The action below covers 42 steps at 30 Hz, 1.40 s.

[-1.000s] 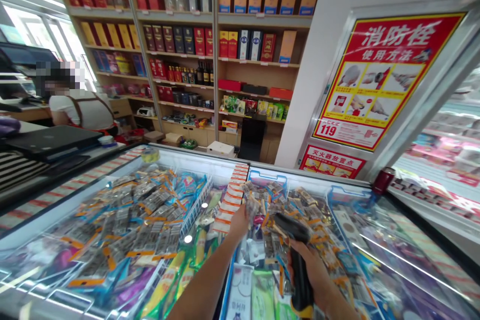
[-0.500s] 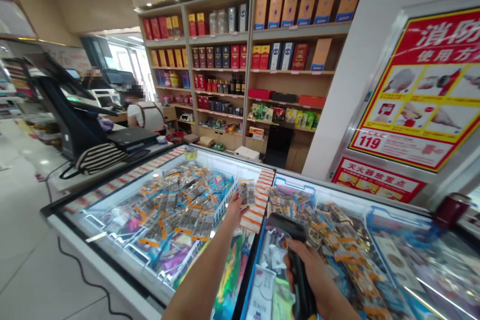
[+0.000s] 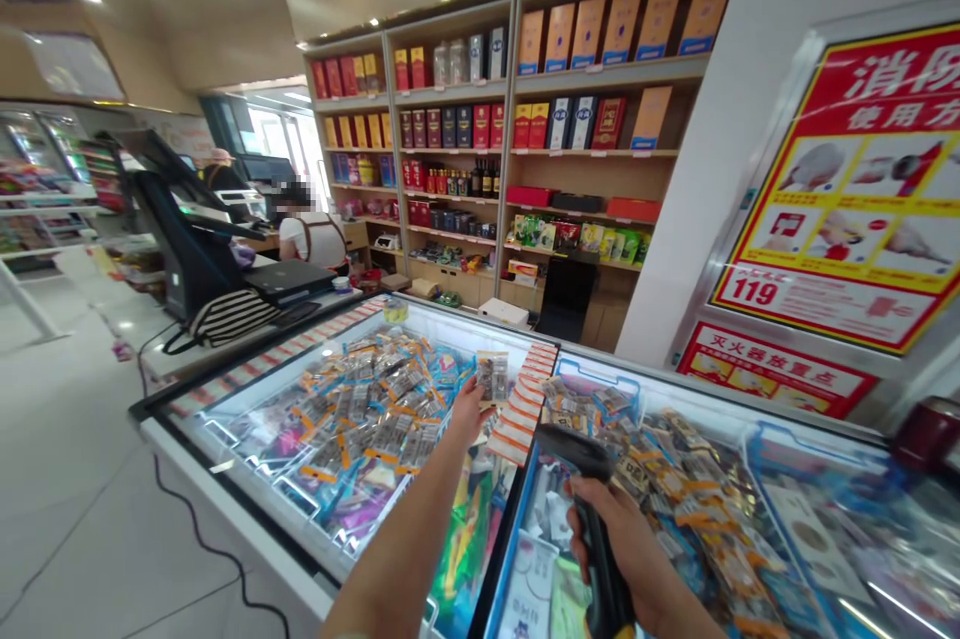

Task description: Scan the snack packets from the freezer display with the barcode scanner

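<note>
My left hand (image 3: 469, 409) pinches a small clear snack packet (image 3: 493, 376) by its lower left edge, above the freezer's left bay. The packet has dark contents and faces me. My right hand (image 3: 619, 534) is wrapped round the handle of a black barcode scanner (image 3: 576, 451), whose head points left toward the held packet. Beneath the left hand, a pile of similar packets with orange and blue ends (image 3: 382, 399) fills a white wire basket. Another heap of packets (image 3: 675, 489) lies to the right of the scanner. A strip of orange-striped price labels (image 3: 520, 409) runs along the divider between the bays.
Wooden shelves (image 3: 450, 144) with boxed goods and bottles stand behind the freezer (image 3: 247, 519). A person in a white top (image 3: 311, 239) sits at the counter on the left, near a black checkout terminal (image 3: 161, 219). Red fire notices (image 3: 847, 189) hang at right, and a dark cable (image 3: 187, 519) trails across the floor.
The view has shifted slightly left and up, so the scene sits further right and lower. Both hands keep their grip, and the packet has tilted a little in my left hand.
</note>
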Each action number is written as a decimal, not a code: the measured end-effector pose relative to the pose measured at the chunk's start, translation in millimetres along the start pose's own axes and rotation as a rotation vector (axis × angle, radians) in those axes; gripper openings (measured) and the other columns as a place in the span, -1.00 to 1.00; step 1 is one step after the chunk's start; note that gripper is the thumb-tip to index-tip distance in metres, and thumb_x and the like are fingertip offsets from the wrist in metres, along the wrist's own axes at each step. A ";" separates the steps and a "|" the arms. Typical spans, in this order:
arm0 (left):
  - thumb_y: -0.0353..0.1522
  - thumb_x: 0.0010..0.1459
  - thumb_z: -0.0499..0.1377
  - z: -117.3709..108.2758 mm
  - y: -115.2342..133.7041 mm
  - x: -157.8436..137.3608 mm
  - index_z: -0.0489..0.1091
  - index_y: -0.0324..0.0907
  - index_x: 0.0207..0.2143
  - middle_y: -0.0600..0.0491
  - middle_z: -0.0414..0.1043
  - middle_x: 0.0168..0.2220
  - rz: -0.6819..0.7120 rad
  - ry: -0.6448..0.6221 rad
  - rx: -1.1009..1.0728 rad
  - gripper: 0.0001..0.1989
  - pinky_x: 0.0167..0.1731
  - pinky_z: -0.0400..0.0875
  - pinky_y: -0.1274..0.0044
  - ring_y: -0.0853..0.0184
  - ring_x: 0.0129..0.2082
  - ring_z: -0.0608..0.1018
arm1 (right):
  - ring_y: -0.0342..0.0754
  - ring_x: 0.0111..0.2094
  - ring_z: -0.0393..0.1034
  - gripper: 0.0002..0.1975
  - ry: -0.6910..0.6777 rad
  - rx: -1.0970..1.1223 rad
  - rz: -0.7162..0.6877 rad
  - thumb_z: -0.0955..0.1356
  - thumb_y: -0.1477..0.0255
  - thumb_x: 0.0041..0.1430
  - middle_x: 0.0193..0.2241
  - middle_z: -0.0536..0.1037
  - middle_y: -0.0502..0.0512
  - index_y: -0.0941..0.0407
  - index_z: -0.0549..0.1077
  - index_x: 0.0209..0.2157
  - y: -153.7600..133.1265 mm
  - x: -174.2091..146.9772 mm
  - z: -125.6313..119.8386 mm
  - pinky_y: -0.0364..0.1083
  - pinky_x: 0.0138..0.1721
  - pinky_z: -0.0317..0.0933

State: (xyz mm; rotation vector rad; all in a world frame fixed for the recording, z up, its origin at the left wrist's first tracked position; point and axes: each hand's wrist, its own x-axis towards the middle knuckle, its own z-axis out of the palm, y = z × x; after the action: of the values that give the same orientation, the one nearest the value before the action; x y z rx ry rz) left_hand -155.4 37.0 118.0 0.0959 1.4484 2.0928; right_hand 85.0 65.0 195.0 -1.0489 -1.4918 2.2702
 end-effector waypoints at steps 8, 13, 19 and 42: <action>-0.44 0.02 -0.01 -2.1 3.5 -1.6 0.15 -0.12 -0.05 0.03 0.35 -0.30 -0.008 0.013 -0.040 -0.62 -0.50 0.33 0.61 0.47 -0.48 0.41 | -0.24 -0.83 0.11 -0.73 0.013 -0.067 0.012 0.28 0.21 -0.10 -0.78 0.31 -0.10 0.15 0.27 -0.53 -1.3 5.5 2.9 -0.22 -0.82 0.05; -0.44 0.01 0.02 -4.1 3.4 1.8 0.17 -0.07 -0.07 0.05 0.35 -0.31 -0.030 0.032 -0.071 -0.63 -0.45 0.34 0.58 0.47 -0.46 0.42 | -0.23 -0.83 0.12 -0.72 -0.032 -0.061 0.017 0.28 0.20 -0.10 -0.80 0.31 -0.09 0.16 0.30 -0.52 -3.5 9.6 3.0 -0.22 -0.81 0.06; -0.39 0.00 0.07 -9.6 1.2 8.1 0.21 -0.08 -0.11 0.10 0.34 -0.38 -0.007 0.038 -0.036 -0.66 -0.47 0.34 0.59 0.50 -0.51 0.40 | -0.24 -0.82 0.12 -0.69 -0.032 -0.043 0.042 0.30 0.19 -0.12 -0.80 0.30 -0.09 0.18 0.33 -0.45 -9.9 11.6 8.9 -0.22 -0.80 0.05; -0.45 0.00 0.03 -18.9 1.6 13.0 0.15 -0.11 -0.05 0.04 0.34 -0.36 -0.032 0.008 -0.121 -0.60 -0.46 0.34 0.57 0.44 -0.48 0.41 | -0.25 -0.82 0.12 -0.69 -0.026 -0.025 0.040 0.27 0.21 -0.06 -0.80 0.27 -0.09 0.16 0.24 -0.63 -18.7 11.2 19.0 -0.22 -0.81 0.08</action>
State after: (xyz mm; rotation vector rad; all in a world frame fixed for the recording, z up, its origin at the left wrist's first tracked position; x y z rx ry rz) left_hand -173.8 27.4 108.3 0.0167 1.3153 2.1512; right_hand 60.7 66.1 210.7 -1.0692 -1.5260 2.3072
